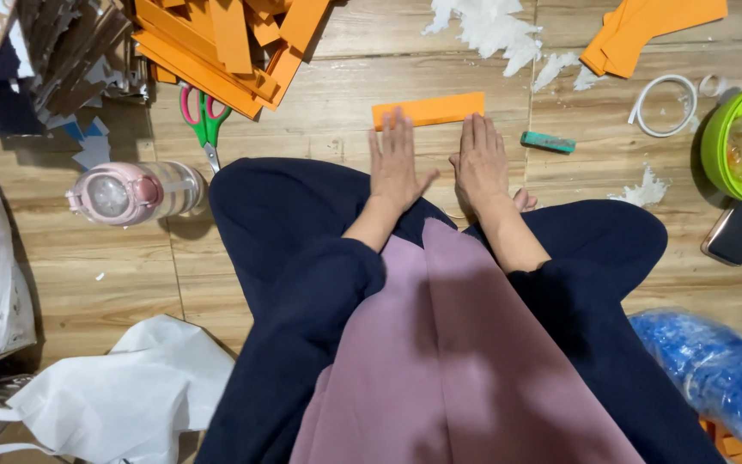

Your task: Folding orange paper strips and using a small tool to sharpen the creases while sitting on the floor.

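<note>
Now both hands, left hand [397, 165] and right hand [481, 161], press flat and open on the orange strip [428, 110], gripping nothing; a pile of orange strips [225, 43] lies beyond it.

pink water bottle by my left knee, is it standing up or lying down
Lying down. The pink water bottle rests on its side on the wooden floor, its pink cap end pointing left.

Both hands lie flat, fingers spread: left hand [397, 167] and right hand [480, 163] touch the near edge of an orange paper strip [428, 110]; scissors [204, 120] lie left of it.
</note>
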